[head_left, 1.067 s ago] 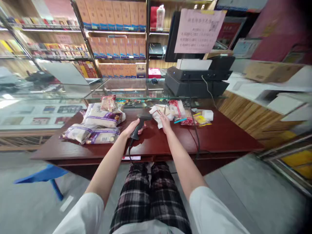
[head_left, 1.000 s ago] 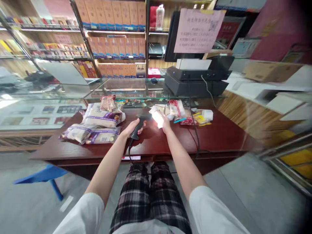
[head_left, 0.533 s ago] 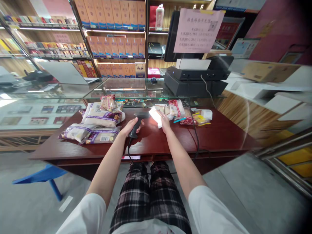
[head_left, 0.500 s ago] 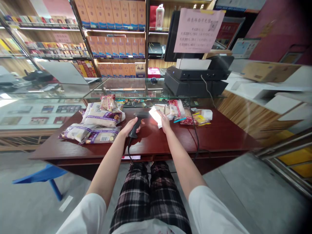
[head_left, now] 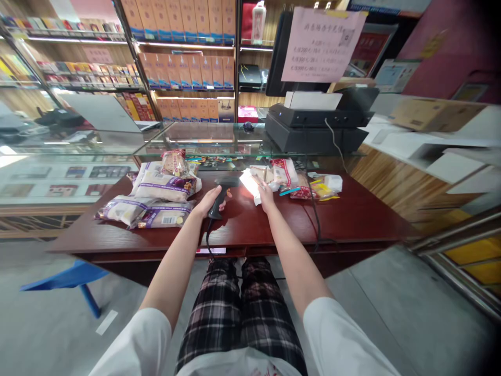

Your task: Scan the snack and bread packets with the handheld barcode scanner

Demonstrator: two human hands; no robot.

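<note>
From where I stand, the left hand [head_left: 211, 202] is curled firmly round the grip of a black scanner [head_left: 215, 210], its head turned towards the right hand [head_left: 265, 196]. A cord [head_left: 207, 237] runs down from the grip over the near edge of the surface [head_left: 352, 224].

The right hand lies over a white packet [head_left: 246, 183], fingers stretched along it; I can't tell whether it pinches the packet or only steadies it. The packet sits towards the back of the surface, just right of the scanner and apart from it, one side brightly lit.

Just right of that hand there's a red-and-white bag [head_left: 284, 171], a blue strip [head_left: 289, 191] in front of it, then a yellow packet [head_left: 324, 189]. A black cable [head_left: 314, 209] trails down between the strip and the yellow packet. Over on the left, purple-banded bags [head_left: 162, 187] are heaped, a small red bag [head_left: 174, 163] on top.

Behind all this are a glass case [head_left: 203, 133] and a black till [head_left: 313, 136], with a pink sign [head_left: 321, 46] above.
</note>
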